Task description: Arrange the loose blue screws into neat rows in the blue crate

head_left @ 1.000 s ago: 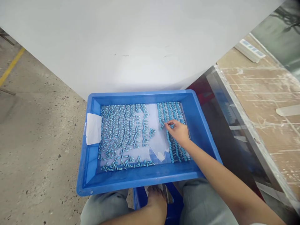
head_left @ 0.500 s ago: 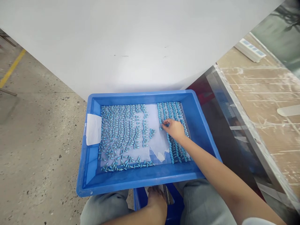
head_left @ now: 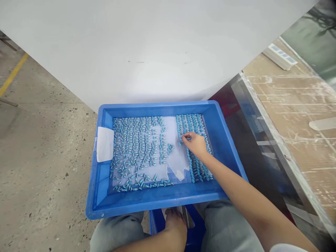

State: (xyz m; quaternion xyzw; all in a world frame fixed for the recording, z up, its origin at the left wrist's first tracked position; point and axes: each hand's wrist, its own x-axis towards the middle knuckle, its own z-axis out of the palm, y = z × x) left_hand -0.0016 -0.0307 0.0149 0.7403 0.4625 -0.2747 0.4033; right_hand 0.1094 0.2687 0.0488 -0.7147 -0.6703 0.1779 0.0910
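A blue plastic tray (head_left: pixel 225 147) rests on my knees. It holds several rows of small light-blue parts (head_left: pixel 136 147) on a clear sheet (head_left: pixel 175 157). More of the same parts (head_left: pixel 193 122) lie in tight rows on the right side. My right hand (head_left: pixel 195 144) reaches into the tray, its fingers pinched together at the left edge of the right-hand rows. Whether a part sits between the fingertips is too small to make out. My left hand (head_left: pixel 175 224) lies below the tray's near edge between my knees, its fingers hidden under the tray.
A white label (head_left: pixel 104 144) hangs on the tray's left wall. A big white panel (head_left: pixel 147 49) stands right behind the tray. Concrete floor (head_left: pixel 39 147) spreads to the left. A scratched wooden bench (head_left: pixel 296 108) with a metal edge runs along the right.
My right hand has shifted slightly up and to the left along the right-hand rows, and its fingers have drawn into a pinch. The left hand and the tray have stayed put.
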